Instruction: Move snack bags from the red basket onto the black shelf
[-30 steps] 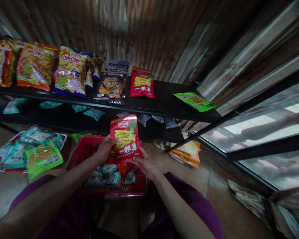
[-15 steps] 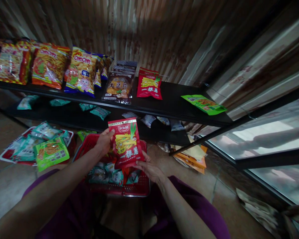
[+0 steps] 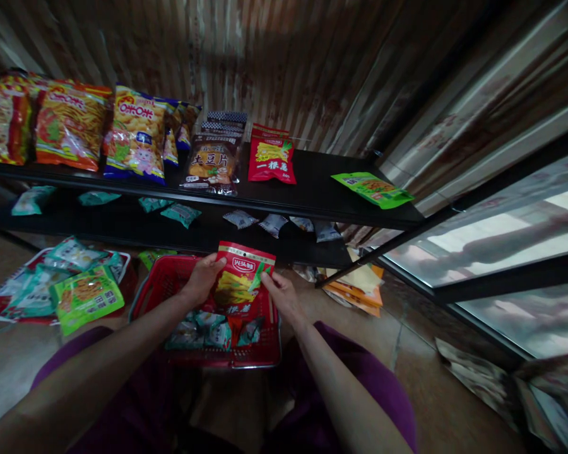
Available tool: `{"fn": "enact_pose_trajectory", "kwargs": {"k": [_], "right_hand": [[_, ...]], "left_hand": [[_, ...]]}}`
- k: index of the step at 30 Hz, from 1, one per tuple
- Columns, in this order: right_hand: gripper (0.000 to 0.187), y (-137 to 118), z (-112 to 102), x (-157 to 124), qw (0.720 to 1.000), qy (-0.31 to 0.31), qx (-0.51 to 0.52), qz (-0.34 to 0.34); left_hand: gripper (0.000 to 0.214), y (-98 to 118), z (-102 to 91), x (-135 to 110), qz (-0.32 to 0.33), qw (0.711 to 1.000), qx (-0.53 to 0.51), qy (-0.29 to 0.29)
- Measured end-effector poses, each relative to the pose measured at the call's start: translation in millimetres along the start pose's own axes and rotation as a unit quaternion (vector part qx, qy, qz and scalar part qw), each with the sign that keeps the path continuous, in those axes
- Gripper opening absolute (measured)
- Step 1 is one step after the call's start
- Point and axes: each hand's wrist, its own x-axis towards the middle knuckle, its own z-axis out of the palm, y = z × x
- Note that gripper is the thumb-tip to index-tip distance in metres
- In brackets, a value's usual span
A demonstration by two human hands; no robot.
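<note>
Both of my hands hold a red snack packet over a red plastic basket. My left hand grips the packet's left edge with closed fingers. My right hand pinches its upper right edge. The packet leans back, its top toward the shelf. Several teal and red packets lie in the basket under it. A matching red packet stands on the top black shelf.
The top shelf also carries large chip bags, a brown packet and a green packet lying flat. Small packets line the lower shelf. A tray with green and teal packets sits on the floor at left. Glass door at right.
The red packet has come down lower over the basket and tipped back. My right hand moved from its bottom edge up to its upper right edge.
</note>
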Motion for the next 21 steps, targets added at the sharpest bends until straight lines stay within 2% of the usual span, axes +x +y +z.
{"fn": "enact_pose_trajectory", "kwargs": {"k": [3, 6, 9, 11, 18, 21], "right_hand": [[0.032, 3.2, 2.4, 3.0, 0.994, 0.047, 0.094, 0.031], [0.032, 2.0, -0.1, 7.2, 0.975, 0.085, 0.194, 0.063], [0.031, -1.1, -7.5, 11.4, 0.968, 0.106, 0.216, 0.076], [0.031, -1.8, -11.6, 13.2, 0.965, 0.120, 0.221, 0.077], [0.031, -6.1, -9.8, 8.2, 0.966, 0.104, 0.230, 0.060], [0.033, -11.9, -5.2, 2.7, 0.967, 0.068, 0.239, 0.060]], "left_hand": [[0.024, -2.3, -0.8, -2.0, -0.011, 0.999, 0.028, -0.019], [0.029, -4.3, -2.9, -3.0, -0.065, 0.996, 0.011, -0.056], [0.038, -8.4, -3.2, -5.6, -0.120, 0.985, -0.020, -0.126], [0.039, -12.1, -2.5, -7.6, -0.136, 0.979, -0.035, -0.145], [0.038, -16.8, 0.1, -11.1, -0.120, 0.979, -0.067, -0.150], [0.032, -13.7, 0.8, -10.7, -0.116, 0.984, -0.069, -0.119]]}}
